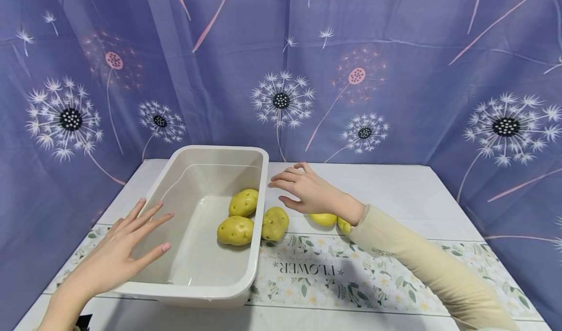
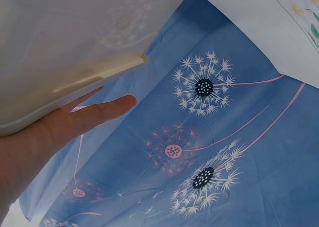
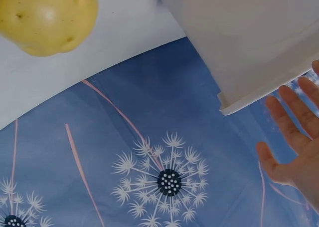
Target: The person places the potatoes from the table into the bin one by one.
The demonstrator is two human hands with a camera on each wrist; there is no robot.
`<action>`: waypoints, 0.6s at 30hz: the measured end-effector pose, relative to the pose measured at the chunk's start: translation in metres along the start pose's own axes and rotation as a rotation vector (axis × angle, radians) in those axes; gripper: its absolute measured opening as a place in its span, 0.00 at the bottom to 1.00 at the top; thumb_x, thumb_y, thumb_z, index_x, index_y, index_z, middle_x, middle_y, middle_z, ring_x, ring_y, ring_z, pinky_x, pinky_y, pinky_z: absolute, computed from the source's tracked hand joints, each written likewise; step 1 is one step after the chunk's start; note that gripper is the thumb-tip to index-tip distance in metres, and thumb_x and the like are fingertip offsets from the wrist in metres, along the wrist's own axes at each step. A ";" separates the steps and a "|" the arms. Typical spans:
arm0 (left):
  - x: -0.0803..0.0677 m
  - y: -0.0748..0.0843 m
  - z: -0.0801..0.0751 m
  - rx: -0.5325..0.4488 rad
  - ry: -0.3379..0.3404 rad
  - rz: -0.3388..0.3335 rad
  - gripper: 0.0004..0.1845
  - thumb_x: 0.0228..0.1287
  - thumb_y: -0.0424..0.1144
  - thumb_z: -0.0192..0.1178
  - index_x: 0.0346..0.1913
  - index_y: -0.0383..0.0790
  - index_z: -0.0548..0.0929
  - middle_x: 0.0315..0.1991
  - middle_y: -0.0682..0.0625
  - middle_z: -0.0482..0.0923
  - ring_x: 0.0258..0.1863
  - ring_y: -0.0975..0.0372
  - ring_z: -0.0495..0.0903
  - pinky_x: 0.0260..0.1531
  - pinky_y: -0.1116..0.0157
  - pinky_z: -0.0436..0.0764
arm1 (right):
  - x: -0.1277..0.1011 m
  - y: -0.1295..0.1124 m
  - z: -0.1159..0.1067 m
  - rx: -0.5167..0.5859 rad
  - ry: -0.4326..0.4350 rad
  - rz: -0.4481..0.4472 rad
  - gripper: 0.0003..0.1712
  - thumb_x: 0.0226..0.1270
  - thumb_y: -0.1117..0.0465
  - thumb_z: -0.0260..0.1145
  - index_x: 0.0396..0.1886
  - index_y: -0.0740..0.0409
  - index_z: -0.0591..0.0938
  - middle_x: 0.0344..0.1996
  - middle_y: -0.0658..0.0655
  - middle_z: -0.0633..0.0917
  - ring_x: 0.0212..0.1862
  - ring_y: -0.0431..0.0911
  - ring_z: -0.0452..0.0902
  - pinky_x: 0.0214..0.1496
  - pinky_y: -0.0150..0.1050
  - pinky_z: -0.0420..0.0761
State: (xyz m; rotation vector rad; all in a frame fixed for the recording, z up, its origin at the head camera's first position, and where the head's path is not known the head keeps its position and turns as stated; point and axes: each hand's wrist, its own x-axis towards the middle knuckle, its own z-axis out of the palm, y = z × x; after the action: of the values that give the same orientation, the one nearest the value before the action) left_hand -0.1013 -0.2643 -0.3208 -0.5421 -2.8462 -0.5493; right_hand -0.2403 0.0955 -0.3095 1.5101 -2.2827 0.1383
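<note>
A white plastic bin (image 1: pixel 199 262) stands on the table, left of centre. Two yellow potatoes (image 1: pixel 243 202) (image 1: pixel 235 230) lie inside it against the right wall. A third potato (image 1: pixel 275 223) lies on the table, touching the bin's outer right side. Two more potatoes (image 1: pixel 323 219) (image 1: pixel 344 225) sit partly hidden behind my right wrist. My left hand (image 1: pixel 131 243) is flat and spread over the bin's left rim, holding nothing. My right hand (image 1: pixel 303 187) hovers with relaxed fingers just right of the bin's rim, empty. The right wrist view shows a potato (image 3: pixel 47 17) and the bin's corner (image 3: pixel 249 42).
The table (image 1: pixel 395 184) has a white top with a floral runner (image 1: pixel 325 272) printed "FLOWER" across the front. A blue dandelion-print curtain (image 1: pixel 395 77) closes off the back and both sides. Bare tabletop lies to the right of the potatoes.
</note>
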 end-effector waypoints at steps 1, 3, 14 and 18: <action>0.000 0.000 0.000 0.000 0.001 0.000 0.29 0.57 0.51 0.57 0.63 0.58 0.64 0.68 0.45 0.55 0.71 0.57 0.35 0.54 0.31 0.46 | -0.001 0.000 0.001 -0.002 -0.001 0.002 0.19 0.59 0.57 0.60 0.51 0.53 0.76 0.49 0.52 0.80 0.51 0.44 0.73 0.54 0.51 0.66; 0.000 0.000 0.000 0.001 0.003 0.001 0.29 0.57 0.51 0.57 0.63 0.58 0.64 0.68 0.45 0.55 0.71 0.57 0.35 0.54 0.31 0.46 | -0.003 0.001 0.001 -0.003 -0.003 0.006 0.19 0.58 0.57 0.60 0.51 0.53 0.76 0.49 0.52 0.80 0.51 0.44 0.73 0.54 0.51 0.66; 0.000 0.000 0.000 0.002 0.011 0.004 0.29 0.57 0.50 0.57 0.63 0.58 0.64 0.68 0.46 0.55 0.71 0.58 0.35 0.54 0.31 0.46 | -0.012 0.000 0.010 -0.027 -0.025 0.023 0.19 0.59 0.55 0.60 0.51 0.51 0.76 0.50 0.50 0.79 0.52 0.43 0.73 0.54 0.47 0.67; 0.000 0.000 0.000 0.001 0.008 0.003 0.29 0.57 0.50 0.57 0.63 0.58 0.64 0.68 0.46 0.55 0.71 0.58 0.34 0.54 0.31 0.46 | -0.015 0.000 0.015 -0.018 -0.010 0.022 0.19 0.59 0.55 0.60 0.51 0.51 0.76 0.50 0.51 0.79 0.52 0.43 0.72 0.54 0.46 0.67</action>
State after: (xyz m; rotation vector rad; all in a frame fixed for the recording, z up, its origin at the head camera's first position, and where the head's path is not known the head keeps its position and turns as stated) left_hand -0.1014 -0.2646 -0.3213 -0.5427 -2.8370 -0.5476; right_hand -0.2389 0.1040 -0.3295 1.4804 -2.3027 0.1161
